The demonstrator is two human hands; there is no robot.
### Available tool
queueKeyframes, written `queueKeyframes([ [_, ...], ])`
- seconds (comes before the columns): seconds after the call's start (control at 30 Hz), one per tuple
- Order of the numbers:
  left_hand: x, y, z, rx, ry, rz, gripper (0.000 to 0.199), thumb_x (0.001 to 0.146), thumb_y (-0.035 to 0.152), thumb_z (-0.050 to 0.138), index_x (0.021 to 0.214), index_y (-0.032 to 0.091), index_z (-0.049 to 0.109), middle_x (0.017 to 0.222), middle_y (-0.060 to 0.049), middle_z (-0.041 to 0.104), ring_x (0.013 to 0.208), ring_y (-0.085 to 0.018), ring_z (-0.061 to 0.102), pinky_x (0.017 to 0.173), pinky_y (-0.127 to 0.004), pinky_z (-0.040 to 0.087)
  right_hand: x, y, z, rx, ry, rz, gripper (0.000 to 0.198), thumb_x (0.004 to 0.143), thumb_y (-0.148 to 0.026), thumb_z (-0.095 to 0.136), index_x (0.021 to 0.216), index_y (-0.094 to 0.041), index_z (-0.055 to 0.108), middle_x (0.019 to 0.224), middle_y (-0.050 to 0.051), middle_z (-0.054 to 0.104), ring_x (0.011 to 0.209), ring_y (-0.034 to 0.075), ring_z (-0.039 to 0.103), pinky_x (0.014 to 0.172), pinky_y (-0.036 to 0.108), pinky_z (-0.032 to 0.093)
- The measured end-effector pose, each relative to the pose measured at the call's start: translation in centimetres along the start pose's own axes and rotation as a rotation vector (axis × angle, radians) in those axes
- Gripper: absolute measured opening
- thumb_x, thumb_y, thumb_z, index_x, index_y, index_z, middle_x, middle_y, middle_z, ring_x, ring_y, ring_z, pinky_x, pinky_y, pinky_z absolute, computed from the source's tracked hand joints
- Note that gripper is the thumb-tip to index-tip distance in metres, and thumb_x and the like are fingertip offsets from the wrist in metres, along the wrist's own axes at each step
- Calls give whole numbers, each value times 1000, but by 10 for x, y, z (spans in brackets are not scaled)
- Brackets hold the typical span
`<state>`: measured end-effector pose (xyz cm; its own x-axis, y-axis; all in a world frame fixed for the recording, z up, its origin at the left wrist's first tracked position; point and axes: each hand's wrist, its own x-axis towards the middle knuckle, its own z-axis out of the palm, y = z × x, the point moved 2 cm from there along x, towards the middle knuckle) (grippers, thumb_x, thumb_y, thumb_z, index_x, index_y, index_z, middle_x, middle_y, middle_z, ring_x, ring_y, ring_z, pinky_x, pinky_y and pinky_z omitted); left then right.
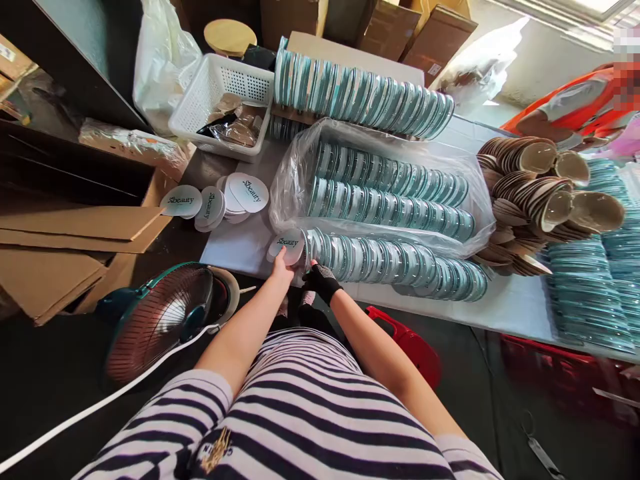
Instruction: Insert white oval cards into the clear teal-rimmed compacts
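My bare left hand [283, 268] pinches a round white card [289, 245] printed with "beauty" lettering at the table's near edge. Right beside it is my right hand [324, 281], in a black fingerless glove. Its fingers are curled at the lower edge of a glassy disc with a teal rim [311, 248], at the left end of a long row of such discs [390, 261] standing on edge. Part of its grip is hidden. More round printed cards [247, 192] lie in loose piles to the left.
Clear plastic wrap [295, 173] surrounds two more disc rows; another row [360, 87] stands behind. A white basket [220, 73] holds small packets. Brown oval pieces [535, 193] and disc stacks [590, 287] are at right, near another person [575, 113]. A fan [160, 320] stands left.
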<state>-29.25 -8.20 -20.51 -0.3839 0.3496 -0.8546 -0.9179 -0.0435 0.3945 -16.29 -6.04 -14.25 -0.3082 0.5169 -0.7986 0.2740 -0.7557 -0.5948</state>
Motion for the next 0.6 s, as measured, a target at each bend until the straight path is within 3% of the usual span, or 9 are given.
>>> queueKeyframes([
  [0.07, 4, 28, -12, 202, 32, 181, 17, 77, 26, 73, 90, 17, 68, 89, -11, 72, 91, -27, 71, 78, -42, 59, -2, 2, -2, 22, 23, 36, 27, 98, -48, 41, 98, -21, 47, 58, -2, 61, 46, 14, 56, 54, 27, 51],
  [0.17, 11, 72, -37, 519, 185, 446, 34, 59, 14, 85, 88, 15, 68, 94, -14, 72, 106, -31, 67, 91, -45, 54, -7, 2, -1, 59, 12, 44, 25, 99, -43, 41, 105, -20, 49, 61, 0, 64, 44, 14, 55, 51, 26, 48],
  [0.27, 9, 93, -55, 718, 331, 568, 71, 50, 12, 88, 116, 14, 61, 122, -21, 65, 129, -37, 52, 107, -54, 40, -11, 1, 1, 62, 42, 32, 24, 99, -41, 41, 105, -20, 50, 59, -1, 63, 43, 13, 55, 48, 24, 47],
  [0.37, -7, 91, -48, 964, 381, 829, 99, 60, 18, 85, 146, 15, 35, 152, -27, 36, 145, -36, 29, 116, -59, 22, -13, 1, 3, 70, 64, 28, 19, 98, -38, 45, 101, -20, 50, 56, -2, 62, 43, 13, 56, 47, 24, 46],
  [0.43, -23, 79, -28, 1096, 270, 1028, 96, 69, 24, 80, 150, 17, 29, 159, -25, 23, 150, -35, 17, 118, -60, 13, -13, 1, 4, 83, 64, 23, 15, 97, -35, 47, 95, -20, 50, 55, -2, 61, 42, 13, 57, 46, 24, 46],
  [0.5, -38, 63, -3, 1060, 11, 1116, 81, 75, 25, 75, 147, 20, 38, 161, -20, 22, 151, -32, 15, 120, -55, 10, -13, 3, 5, 84, 70, 3, 12, 94, -31, 49, 90, -19, 50, 53, -3, 59, 40, 13, 55, 45, 23, 45],
  [0.6, -50, 38, 32, 778, -331, 958, 49, 76, 16, 74, 123, 22, 62, 153, -14, 40, 147, -26, 29, 121, -40, 18, -12, 7, 6, 46, 94, -53, 9, 89, -26, 55, 87, -19, 50, 48, -5, 55, 36, 10, 48, 42, 21, 40],
])
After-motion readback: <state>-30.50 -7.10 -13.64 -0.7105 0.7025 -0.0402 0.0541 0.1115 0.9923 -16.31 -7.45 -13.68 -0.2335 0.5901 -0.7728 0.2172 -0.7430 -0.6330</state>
